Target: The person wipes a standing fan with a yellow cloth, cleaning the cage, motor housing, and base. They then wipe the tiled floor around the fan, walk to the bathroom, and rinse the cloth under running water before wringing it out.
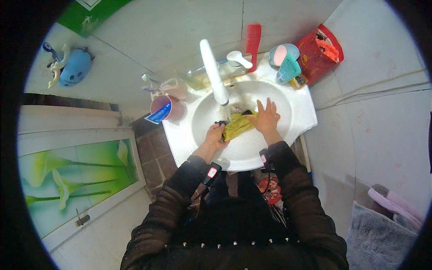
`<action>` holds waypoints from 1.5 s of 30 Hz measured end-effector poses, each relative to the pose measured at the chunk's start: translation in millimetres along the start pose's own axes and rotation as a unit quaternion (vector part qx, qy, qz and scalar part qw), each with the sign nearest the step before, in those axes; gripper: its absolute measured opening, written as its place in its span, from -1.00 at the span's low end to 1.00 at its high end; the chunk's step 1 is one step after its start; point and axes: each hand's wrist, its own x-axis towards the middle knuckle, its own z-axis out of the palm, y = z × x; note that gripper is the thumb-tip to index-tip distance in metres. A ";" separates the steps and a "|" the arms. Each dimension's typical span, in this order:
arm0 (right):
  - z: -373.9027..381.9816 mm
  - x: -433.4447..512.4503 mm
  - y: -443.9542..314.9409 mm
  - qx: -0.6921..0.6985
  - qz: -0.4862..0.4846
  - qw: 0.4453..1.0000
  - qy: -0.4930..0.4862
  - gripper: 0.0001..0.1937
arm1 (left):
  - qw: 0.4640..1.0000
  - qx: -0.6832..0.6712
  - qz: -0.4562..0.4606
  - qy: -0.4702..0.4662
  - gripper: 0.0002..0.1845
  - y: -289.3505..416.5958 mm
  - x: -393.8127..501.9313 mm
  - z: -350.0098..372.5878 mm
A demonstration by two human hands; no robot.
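A yellow cloth [239, 127] lies bunched in the white washbasin [236, 155], with dark material showing at its ends. My left hand [215, 135] grips the cloth's left end, thumb on top. At the other end my right hand [268, 118] has its fingers spread, and the thumb side touches the cloth. Above the basin the white faucet [214, 72] reaches forward, its spout just behind the cloth. The drain area is partly hidden by the cloth.
A pink cup [175, 109] with a blue tube [159, 113] stands on the left rim. Along the back are a white scoop [239, 59] and a red comb [253, 45]. Teal containers [289, 69] and a red bag [317, 57] crowd the right corner. A grey towel [378, 236] hangs lower right.
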 end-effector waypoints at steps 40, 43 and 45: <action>-9.7 -45.0 -89.6 0.522 -0.091 0.838 -0.129 -0.56 | 0.957 -0.186 -0.065 -0.213 -0.44 2.8 30.7 -33.4; -38.5 -54.1 -113.1 0.544 -0.087 0.826 -0.118 -0.58 | 0.938 -0.211 0.003 -0.276 -0.54 -3.5 50.1 -42.3; -47.2 -53.1 -122.7 0.533 -0.071 0.838 -0.095 -0.61 | 0.940 -0.185 0.059 -0.281 -0.59 -8.2 57.8 -38.9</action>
